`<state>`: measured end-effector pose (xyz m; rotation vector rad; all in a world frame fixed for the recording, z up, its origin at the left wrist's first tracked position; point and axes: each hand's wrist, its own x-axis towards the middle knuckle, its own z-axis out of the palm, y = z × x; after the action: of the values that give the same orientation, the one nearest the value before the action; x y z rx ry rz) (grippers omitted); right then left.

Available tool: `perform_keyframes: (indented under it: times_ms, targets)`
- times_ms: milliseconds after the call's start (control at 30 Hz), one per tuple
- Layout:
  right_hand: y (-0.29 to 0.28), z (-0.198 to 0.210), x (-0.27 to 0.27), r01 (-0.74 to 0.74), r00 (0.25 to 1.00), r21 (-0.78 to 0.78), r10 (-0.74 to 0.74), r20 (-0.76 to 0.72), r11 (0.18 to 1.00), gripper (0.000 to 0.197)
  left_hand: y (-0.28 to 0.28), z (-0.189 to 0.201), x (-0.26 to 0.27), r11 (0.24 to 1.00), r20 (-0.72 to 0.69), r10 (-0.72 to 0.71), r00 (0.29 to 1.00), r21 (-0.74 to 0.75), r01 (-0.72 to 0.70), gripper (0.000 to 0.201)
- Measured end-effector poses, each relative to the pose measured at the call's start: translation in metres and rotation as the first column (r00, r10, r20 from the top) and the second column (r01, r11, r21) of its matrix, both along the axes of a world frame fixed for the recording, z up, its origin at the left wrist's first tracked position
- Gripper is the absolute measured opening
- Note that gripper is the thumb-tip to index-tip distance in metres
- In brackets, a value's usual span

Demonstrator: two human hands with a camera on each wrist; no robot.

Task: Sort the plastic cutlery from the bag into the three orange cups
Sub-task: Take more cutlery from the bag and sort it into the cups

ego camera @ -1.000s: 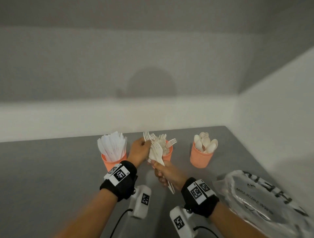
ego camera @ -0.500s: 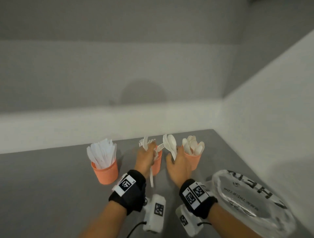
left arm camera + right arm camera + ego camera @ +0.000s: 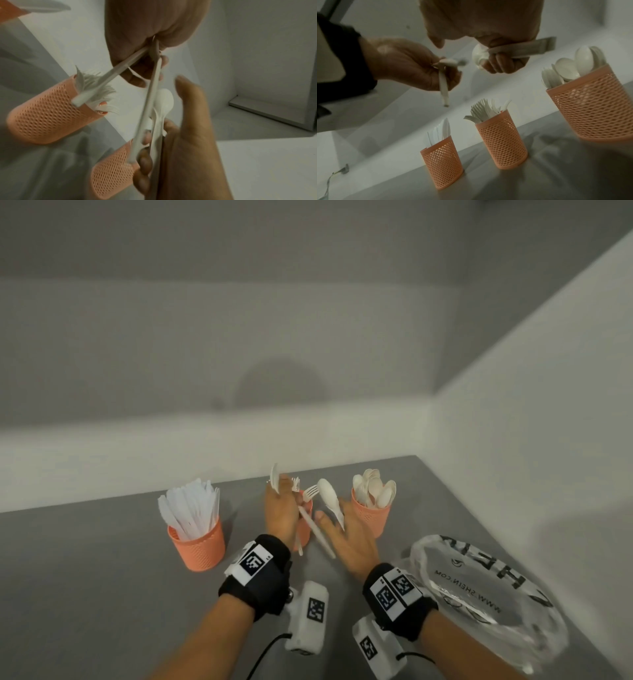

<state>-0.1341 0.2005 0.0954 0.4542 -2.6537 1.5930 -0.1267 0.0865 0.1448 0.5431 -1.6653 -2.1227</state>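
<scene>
Three orange mesh cups stand in a row: knives in the left cup (image 3: 197, 546), forks in the middle cup (image 3: 501, 143), spoons in the right cup (image 3: 371, 517). My left hand (image 3: 284, 503) hovers in front of the middle cup and grips a few white cutlery pieces (image 3: 150, 102), their handles pointing down. Just left of the spoon cup, my right hand (image 3: 339, 520) has its fingers curled round white spoons (image 3: 329, 496), bowls up. The right wrist view shows that fist (image 3: 503, 63) closed on the spoon handles.
The clear plastic bag (image 3: 486, 594) with black print lies on the grey table (image 3: 85, 594) at the right, beside my right forearm. White walls close the table at the back and right. A table edge lies behind the cups.
My hands have separated from one shared bundle over the fork cup. The right hand carried spoons rightward to the spoon cup; the left hand kept the remaining pieces.
</scene>
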Motion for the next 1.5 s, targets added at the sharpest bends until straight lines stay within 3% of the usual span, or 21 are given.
perform_keyframes:
  times_ms: [133, 267, 433, 567, 767, 867, 1000, 1200, 1267, 1400, 1500]
  targets:
    - [0.001, -0.004, -0.002, 0.082, 0.995, 0.040, -0.080, -0.053, 0.996, 0.039, -0.007, -0.002, 0.002, 0.981, 0.089, -0.073, 0.993, -0.174, 0.088, 0.026]
    - [-0.006, -0.008, -0.002, 0.113, 0.989, 0.077, -0.104, -0.110, 0.991, 0.030, 0.003, -0.014, 0.002, 0.966, 0.176, -0.059, 0.983, -0.237, 0.101, 0.022]
    - [-0.007, -0.009, -0.003, 0.123, 0.992, -0.014, -0.123, 0.020, 0.992, 0.026, 0.003, -0.028, -0.002, 0.933, 0.239, -0.010, 0.971, -0.347, 0.095, 0.010]
    - [-0.007, -0.011, -0.007, 0.137, 0.982, -0.063, -0.127, 0.137, 0.989, 0.026, 0.002, -0.030, 0.003, 0.872, 0.199, 0.017, 0.980, -0.482, 0.083, 0.014]
    - [0.000, 0.000, -0.001, 0.066, 0.948, -0.231, 0.012, 0.318, 0.971, 0.027, 0.004, -0.040, 0.005, 0.884, 0.159, 0.062, 0.985, -0.468, 0.020, 0.020]
    - [0.005, 0.003, 0.001, -0.003, 0.941, -0.249, 0.087, 0.327, 0.969, 0.026, 0.011, -0.037, 0.006, 0.863, 0.116, 0.018, 0.993, -0.503, 0.043, 0.004]
    - [0.016, 0.006, -0.006, 0.000, 0.913, -0.251, 0.102, 0.394, 0.968, 0.025, 0.024, -0.029, 0.007, 0.895, 0.040, -0.115, 0.993, -0.429, 0.121, 0.009]
    - [0.033, 0.025, -0.022, -0.045, 0.922, -0.349, 0.174, 0.347, 0.936, 0.024, 0.040, -0.020, -0.013, 0.746, 0.007, -0.207, 0.978, -0.645, 0.163, 0.015]
    - [0.036, 0.033, -0.032, -0.035, 0.933, -0.385, 0.169, 0.319, 0.922, 0.024, 0.048, -0.015, -0.017, 0.776, -0.002, -0.258, 0.966, -0.596, 0.206, 0.019]
    - [0.050, 0.047, -0.056, 0.091, 0.937, -0.452, 0.077, 0.340, 0.888, 0.028, 0.049, -0.003, -0.021, 0.885, 0.020, -0.369, 0.929, -0.297, 0.358, 0.010]
    - [0.068, 0.056, -0.079, 0.144, 0.954, -0.500, 0.015, 0.301, 0.854, 0.024, 0.030, -0.003, -0.026, 0.890, 0.068, -0.348, 0.935, -0.289, 0.352, 0.026]
